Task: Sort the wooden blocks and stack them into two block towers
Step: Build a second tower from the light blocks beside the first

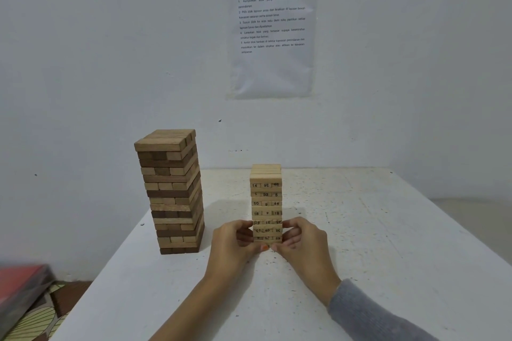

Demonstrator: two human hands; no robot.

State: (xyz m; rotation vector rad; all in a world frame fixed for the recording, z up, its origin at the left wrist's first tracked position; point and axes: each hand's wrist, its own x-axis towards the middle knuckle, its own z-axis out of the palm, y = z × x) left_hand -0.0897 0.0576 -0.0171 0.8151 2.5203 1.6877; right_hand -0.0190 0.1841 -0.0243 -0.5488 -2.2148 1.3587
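Both hands were on the small tower. The left hand [231, 243] had its fingers curled against one side of the pale numbered tower [266, 198], and the right hand [302, 243] mirrored it on the other side, fingers bent in around the bottom few layers. So the tower stood clamped between the two palms, low down, with both thumbs tucked in at the front by its base. Whether the thumbs actually touched each other could not be told.

Above the fingers the tower rose upright and looked fairly square, its black numbers facing the person: 14 and 46 near the top, 50 and 44 further down.

Out beyond the left hand, well apart from it, stood the taller tower [171, 191] of mixed light and dark brown blocks. It was upright too, and neither hand touched it.

Both towers rested on the white table [374, 230], speckled and scuffed, under the hands. A grey sleeve [374, 313] covered the right forearm; the left forearm was bare.

Far past the fingertips, a printed sheet [273, 33] in a clear cover hung on the wall. Down off the table on the left-hand side sat a blurred red object [22, 282].
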